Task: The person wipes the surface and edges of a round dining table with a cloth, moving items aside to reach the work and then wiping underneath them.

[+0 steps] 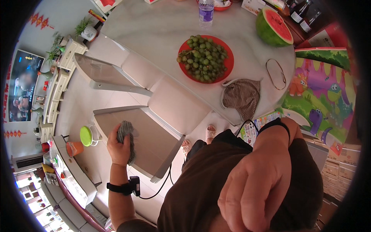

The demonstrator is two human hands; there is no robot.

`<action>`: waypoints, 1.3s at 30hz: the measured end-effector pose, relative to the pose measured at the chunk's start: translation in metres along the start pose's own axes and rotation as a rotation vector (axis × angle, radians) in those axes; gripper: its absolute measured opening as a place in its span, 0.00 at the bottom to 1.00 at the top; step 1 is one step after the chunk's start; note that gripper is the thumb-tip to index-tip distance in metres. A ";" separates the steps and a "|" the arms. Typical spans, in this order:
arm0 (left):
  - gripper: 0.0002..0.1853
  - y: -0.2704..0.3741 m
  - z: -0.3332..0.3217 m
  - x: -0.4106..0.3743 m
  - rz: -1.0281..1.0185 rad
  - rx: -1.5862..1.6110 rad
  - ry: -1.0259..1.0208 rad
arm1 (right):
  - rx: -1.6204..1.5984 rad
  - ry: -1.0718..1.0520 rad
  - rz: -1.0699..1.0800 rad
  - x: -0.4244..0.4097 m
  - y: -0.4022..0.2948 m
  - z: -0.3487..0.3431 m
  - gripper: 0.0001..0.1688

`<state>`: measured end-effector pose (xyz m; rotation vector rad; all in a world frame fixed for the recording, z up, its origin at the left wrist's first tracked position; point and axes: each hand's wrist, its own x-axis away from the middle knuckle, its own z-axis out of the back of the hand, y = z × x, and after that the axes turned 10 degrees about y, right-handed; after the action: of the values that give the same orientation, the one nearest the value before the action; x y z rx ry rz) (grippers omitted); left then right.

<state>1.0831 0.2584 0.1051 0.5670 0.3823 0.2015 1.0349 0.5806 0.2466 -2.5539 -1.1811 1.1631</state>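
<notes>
My left hand (118, 146) grips a grey textured cloth (126, 142), which lies against the beige backrest (150, 136) of the nearest chair. The cloth is bunched along my palm and fingers. A small damp or shiny mark shows on the panel beside it. Close to the camera, my right hand (255, 191) hangs in front of my brown top with its fingers bent downward. Its palm and fingertips are hidden, so I cannot see whether anything is in it. The chair's pale seat (178, 100) reaches under the table edge.
On the marble-look table (150, 32) are a red plate (230, 65) of green grapes (203, 58), a brown striped cloth item (242, 94), half a watermelon (274, 29) and a bottle (206, 13). A second chair (107, 71) stands farther along. A green-topped stool (86, 135) and orange bin (74, 148) are at left.
</notes>
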 end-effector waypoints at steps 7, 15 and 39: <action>0.18 0.003 0.000 -0.001 -0.021 0.008 0.009 | -0.033 -0.009 0.044 0.011 0.015 -0.001 0.07; 0.19 0.002 0.002 -0.001 0.001 -0.005 -0.042 | -0.314 0.112 -0.030 0.016 0.018 -0.018 0.07; 0.18 -0.004 -0.002 -0.001 -0.008 0.036 0.015 | 0.669 1.260 0.439 0.095 -0.094 0.134 0.10</action>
<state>1.0813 0.2555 0.1013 0.6000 0.4029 0.1916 0.9252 0.6825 0.1300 -2.2303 0.0663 -0.1809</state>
